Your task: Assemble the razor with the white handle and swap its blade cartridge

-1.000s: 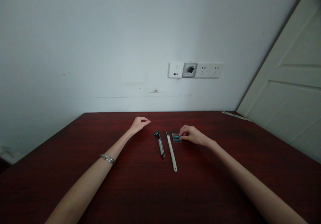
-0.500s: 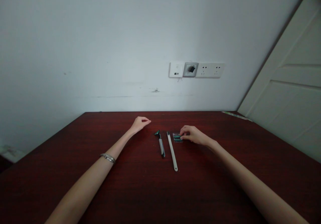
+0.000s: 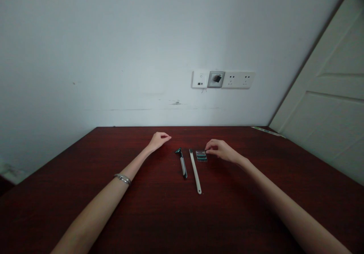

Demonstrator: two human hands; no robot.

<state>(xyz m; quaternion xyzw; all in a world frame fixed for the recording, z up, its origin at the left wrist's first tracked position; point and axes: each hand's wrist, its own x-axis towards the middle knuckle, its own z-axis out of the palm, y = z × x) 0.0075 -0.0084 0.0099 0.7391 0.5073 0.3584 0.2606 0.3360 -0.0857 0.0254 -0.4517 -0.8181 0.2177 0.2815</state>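
Observation:
A clear case of razor cartridges [image 3: 201, 156] lies flat on the dark red table, with dark green strips showing inside. At its far right corner, the thumb and fingers of my right hand [image 3: 220, 149] are pinched together on the edge. A long pale stick-like handle with a dark tip [image 3: 195, 172] lies just left of the case. Left of that is a razor [image 3: 182, 163], its head pointing away from me. My left hand [image 3: 158, 140] rests beyond the razor to the left, fingertips pressed together with nothing visible in them.
The wooden table [image 3: 136, 216] meets a white wall at its far edge. Sockets and a switch panel [image 3: 223, 79] are on the wall. A pale strip [image 3: 267, 131] lies at the far right corner, beside a white panelled door [image 3: 332, 91].
My right hand has shifted slightly away from me, from the case's right side to its far corner, uncovering more of the case. My left hand has stayed still.

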